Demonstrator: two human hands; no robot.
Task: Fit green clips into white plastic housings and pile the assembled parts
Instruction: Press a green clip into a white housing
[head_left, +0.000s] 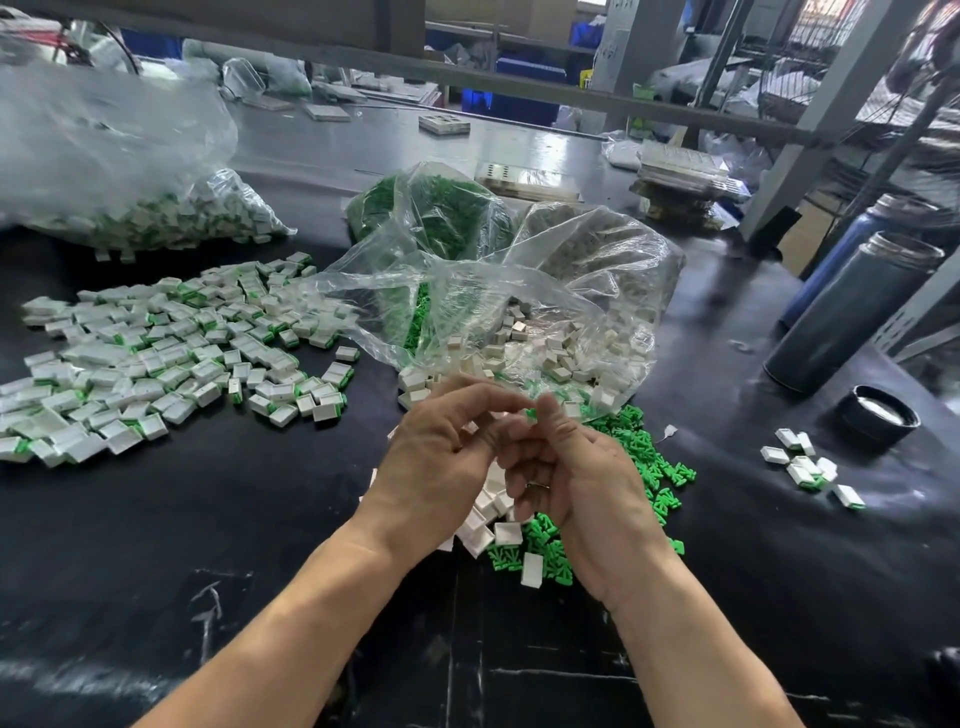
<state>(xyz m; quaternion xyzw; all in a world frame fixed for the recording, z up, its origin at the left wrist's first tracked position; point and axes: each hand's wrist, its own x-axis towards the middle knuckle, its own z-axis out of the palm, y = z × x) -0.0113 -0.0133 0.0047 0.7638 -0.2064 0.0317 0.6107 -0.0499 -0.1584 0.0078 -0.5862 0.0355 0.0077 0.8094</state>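
The fingers of both hands meet just above the near heaps: the left hand (441, 447) has thumb and forefinger curled toward the right hand (566, 467), whose thumb and bent fingers pinch a small green clip (531, 414); what the left fingertips hold is hidden, so whether a white housing sits there cannot be told. If the clip goes in skewed, it will likely jam or spring out of the pinch and vanish among the loose green clips (649, 467) heaped under and right of the right hand. A dropped part could equally be lost among the loose white housings (488, 514) beneath both wrists. A further risk is an elbow or wrist sweeping the two heaps together, which would slow every later pick. Just beyond the fingers a clear open bag (467, 296) sags toward them, spilling white housings from its mouth; its slack film could snag a fingertip. Behind it stands a bag of green clips (415, 208). At far left a bag of finished parts (130, 171) lies on its side, and the assembled pile (156, 353) spreads over the black table (260, 519) at left. A few assembled parts (805, 462) lie at right, near a black cap (878, 421) and a dark flask (852, 312).
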